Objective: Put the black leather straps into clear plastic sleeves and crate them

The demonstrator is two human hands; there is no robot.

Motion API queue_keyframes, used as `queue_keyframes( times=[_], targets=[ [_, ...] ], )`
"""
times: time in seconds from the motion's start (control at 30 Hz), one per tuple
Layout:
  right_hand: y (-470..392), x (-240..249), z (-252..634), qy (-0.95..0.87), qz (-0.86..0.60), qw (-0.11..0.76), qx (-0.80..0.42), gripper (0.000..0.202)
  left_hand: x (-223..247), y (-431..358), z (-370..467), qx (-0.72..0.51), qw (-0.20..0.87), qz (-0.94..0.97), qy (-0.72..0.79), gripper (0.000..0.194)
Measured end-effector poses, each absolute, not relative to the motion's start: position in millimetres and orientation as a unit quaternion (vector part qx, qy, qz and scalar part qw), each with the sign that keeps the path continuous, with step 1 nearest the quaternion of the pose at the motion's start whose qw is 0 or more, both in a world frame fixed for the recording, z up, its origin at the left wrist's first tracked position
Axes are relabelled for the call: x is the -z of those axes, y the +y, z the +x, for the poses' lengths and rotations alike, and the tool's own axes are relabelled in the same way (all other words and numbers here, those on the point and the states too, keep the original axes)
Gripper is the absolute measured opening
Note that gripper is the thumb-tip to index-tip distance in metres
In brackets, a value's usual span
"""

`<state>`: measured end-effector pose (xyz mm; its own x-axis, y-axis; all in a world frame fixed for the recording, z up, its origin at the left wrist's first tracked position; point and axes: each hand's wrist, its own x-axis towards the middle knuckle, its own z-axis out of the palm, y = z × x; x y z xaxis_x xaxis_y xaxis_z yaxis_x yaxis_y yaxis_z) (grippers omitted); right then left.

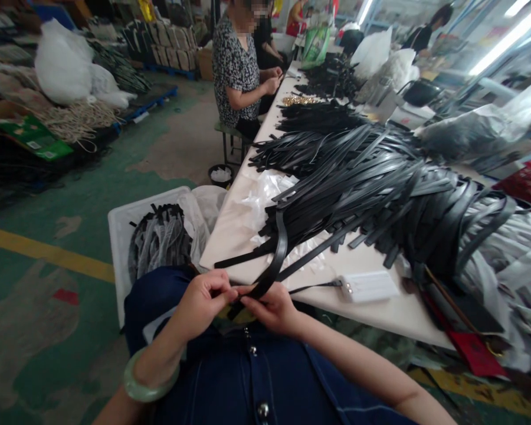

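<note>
A flat black strap [280, 251] curves down from the pile on the table into my right hand [272, 308], which is closed around it near its lower end. My left hand [207, 298], with a pale green bangle [146, 386] on its wrist, pinches close beside that end. What lies between the left fingertips is too small to make out. Both hands meet just off the table's near edge, above my lap. Many similar black straps [345, 177] are heaped on the pale tabletop [243, 200], some jutting towards my hands.
Left of my knee stands a white crate [115, 236] of wrapped straps. A white power strip [368, 287] lies near the table edge. Clear plastic scraps [268, 192] and small gold-coloured pieces [300, 101] lie on the table. A co-worker [239, 71] sits farther along its left side.
</note>
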<state>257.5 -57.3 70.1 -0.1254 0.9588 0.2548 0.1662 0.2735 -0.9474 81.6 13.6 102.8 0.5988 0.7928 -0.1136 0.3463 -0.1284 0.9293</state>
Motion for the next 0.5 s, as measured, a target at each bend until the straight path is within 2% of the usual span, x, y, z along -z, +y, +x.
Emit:
queue_keyframes(
  times=[0.1,0.2,0.3,0.4,0.43,0.5],
  targets=[
    [-55,-62,256,-0.543,-0.504,0.514,-0.433,0.031,-86,21,75,-0.206,0.543,0.705,0.407,0.031],
    [-45,-56,259,-0.472,-0.533,0.519,-0.473,0.034,-64,31,64,-0.227,0.574,0.666,0.418,0.039],
    [-37,-53,261,-0.443,-0.530,0.528,-0.494,0.036,-50,38,53,-0.221,0.552,0.694,0.406,0.045],
    [-35,-52,259,-0.422,-0.520,0.547,-0.502,0.035,-47,40,51,-0.148,0.512,0.762,0.367,0.066],
    [-35,-53,258,-0.413,-0.516,0.558,-0.502,0.035,-48,41,53,-0.126,0.498,0.779,0.359,0.067],
    [-34,-55,259,-0.396,-0.508,0.577,-0.502,0.034,-50,41,59,-0.098,0.487,0.798,0.341,0.046]
  ],
)
